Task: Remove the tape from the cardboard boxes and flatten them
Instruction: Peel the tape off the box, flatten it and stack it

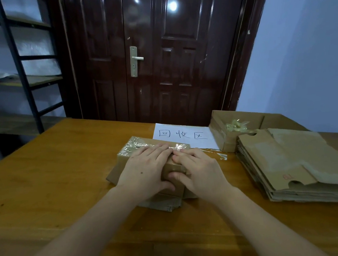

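A: Where is the taped cardboard box [147, 170]?

B: Mid-table [46, 178], toward the far edge, crinkled clear tape [137, 146] across its top.

A: Grip?

B: Left hand [145, 170] lies flat, fingers straight. Right hand [199, 170] clasps the box, thumb curled against its near face.

A: Right edge?

B: Flattened cardboard stack [292, 164]; behind it an open box [221, 131] holding wadded tape [236, 125].
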Demonstrator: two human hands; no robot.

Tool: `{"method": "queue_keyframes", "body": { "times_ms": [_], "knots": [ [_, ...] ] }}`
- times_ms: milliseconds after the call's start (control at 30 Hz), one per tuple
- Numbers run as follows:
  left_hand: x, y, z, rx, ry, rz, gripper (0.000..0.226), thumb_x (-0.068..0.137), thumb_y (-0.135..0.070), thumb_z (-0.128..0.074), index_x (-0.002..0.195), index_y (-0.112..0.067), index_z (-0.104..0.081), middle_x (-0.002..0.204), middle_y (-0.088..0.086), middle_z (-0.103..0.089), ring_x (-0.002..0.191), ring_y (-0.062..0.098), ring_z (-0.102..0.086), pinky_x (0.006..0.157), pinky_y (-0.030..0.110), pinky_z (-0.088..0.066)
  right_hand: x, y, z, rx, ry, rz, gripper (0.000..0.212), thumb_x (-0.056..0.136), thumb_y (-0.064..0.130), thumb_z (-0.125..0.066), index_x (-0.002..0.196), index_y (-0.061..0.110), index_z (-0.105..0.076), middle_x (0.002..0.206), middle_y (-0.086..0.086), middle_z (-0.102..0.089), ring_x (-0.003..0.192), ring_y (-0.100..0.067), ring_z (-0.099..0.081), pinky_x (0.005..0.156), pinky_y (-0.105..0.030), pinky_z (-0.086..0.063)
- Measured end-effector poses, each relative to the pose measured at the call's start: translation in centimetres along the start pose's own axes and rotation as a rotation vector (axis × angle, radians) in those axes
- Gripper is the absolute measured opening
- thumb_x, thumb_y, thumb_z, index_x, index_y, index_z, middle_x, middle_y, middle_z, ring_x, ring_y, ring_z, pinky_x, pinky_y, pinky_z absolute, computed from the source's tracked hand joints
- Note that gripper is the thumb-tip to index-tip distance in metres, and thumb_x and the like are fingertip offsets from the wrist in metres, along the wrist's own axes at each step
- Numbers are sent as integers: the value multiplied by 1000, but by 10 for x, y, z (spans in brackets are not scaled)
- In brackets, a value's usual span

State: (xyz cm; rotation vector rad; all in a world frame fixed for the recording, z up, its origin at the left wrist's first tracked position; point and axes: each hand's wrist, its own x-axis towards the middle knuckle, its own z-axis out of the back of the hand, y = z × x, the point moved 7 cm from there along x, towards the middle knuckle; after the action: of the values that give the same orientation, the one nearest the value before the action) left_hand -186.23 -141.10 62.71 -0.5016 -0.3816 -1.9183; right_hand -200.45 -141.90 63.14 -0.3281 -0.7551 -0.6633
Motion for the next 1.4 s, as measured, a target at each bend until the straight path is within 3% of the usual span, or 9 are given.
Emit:
{"method": "queue_keyframes", "body": {
  "times_ms": [300, 433, 700, 867, 1167, 1333, 1400],
  "knots": [
    [-1, 1, -1, -17, 1, 13, 106, 59, -71, -86, 145, -17, -58, 151, 1, -57, 141, 20, -52, 118, 43, -36, 5, 5, 3, 4, -55, 39, 30, 96, 32, -70, 112, 8, -77, 117, -5, -75, 107, -22, -68, 82, -37, -60],
    [-1, -1, 0, -4, -11, -2, 106, 59, -72, -86, 144, -15, -59, 149, 2, -59, 140, 20, -54, 117, 43, -38, -1, -1, -2, 48, 20, -56, 41, 98, 41, -62, 121, 10, -73, 124, -4, -71, 118, -19, -62, 92, -36, -58],
    [-1, 0, 0, -17, -23, -4, 99, 65, -69, -85, 144, -15, -60, 150, 3, -58, 139, 20, -55, 118, 42, -36, -2, 3, 1, 8, 126, -67, 60, 90, 58, -62, 131, 14, -67, 132, 0, -68, 124, -17, -58, 104, -33, -50],
    [-1, 0, -1, -30, -8, 10, 106, 61, -71, -86, 146, -15, -57, 154, 3, -55, 143, 19, -50, 120, 43, -34, 2, 10, 8, -19, 33, 3, 36, 96, 32, -69, 126, 12, -72, 128, -3, -70, 122, -18, -64, 102, -38, -54],
    [0, 2, -3, -38, -12, -6, 106, 62, -72, -85, 147, -16, -56, 153, 3, -55, 142, 20, -51, 119, 43, -34, 1, 18, 9, -104, -58, 86, 25, 98, 20, -68, 119, 8, -75, 119, -8, -73, 114, -23, -70, 86, -39, -62],
    [1, 4, -5, -39, -16, -7, 107, 61, -73, -85, 147, -16, -56, 153, 2, -55, 142, 20, -51, 120, 44, -36, -2, 10, 7, 31, 38, -10, 39, 107, 38, -45, 129, 16, -68, 132, -2, -68, 127, -19, -61, 97, -39, -57],
    [1, 4, -5, -39, -12, -10, 106, 62, -73, -83, 148, -17, -55, 154, 1, -54, 143, 19, -50, 121, 44, -34, -3, 8, 6, 34, 77, -33, 43, 105, 43, -45, 134, 18, -64, 135, -1, -66, 130, -18, -59, 99, -39, -56]
  ]
}}
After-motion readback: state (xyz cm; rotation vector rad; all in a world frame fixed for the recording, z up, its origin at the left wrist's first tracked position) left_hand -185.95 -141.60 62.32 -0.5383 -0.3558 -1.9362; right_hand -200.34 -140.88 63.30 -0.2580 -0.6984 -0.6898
